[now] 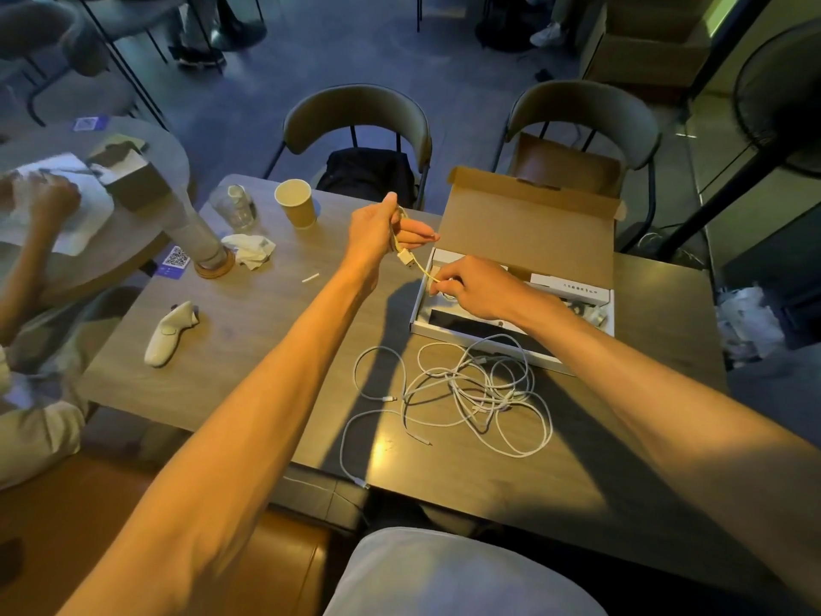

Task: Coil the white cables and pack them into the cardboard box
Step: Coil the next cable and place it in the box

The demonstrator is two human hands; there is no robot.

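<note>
A wooden tabletop point(249, 331) fills the middle of the view, seen from above by the person working at it. At its far right sits an open cardboard box point(528, 233), its lid flap standing up toward two empty chairs point(355, 113) beyond the far edge. The box tray holds white inserts and a dark flat item. In front of the box, near the person, a loose tangle of white cables point(471, 384) sprawls on the tabletop, one strand trailing over the near edge. Both bare forearms reach forward. The left hand point(377, 229) is raised above the tabletop just left of the box, closed around a short coiled cable point(406, 246) whose USB plug hangs below the fingers. The right hand point(475, 286) hovers over the box's left end, thumb and fingers pinched on the same cable's other end, the strand drawn between the two hands. Farther left lie a white handheld controller point(171, 333), a crumpled tissue point(249, 249), a clear glass point(233, 206) and a paper cup point(295, 202)
</note>
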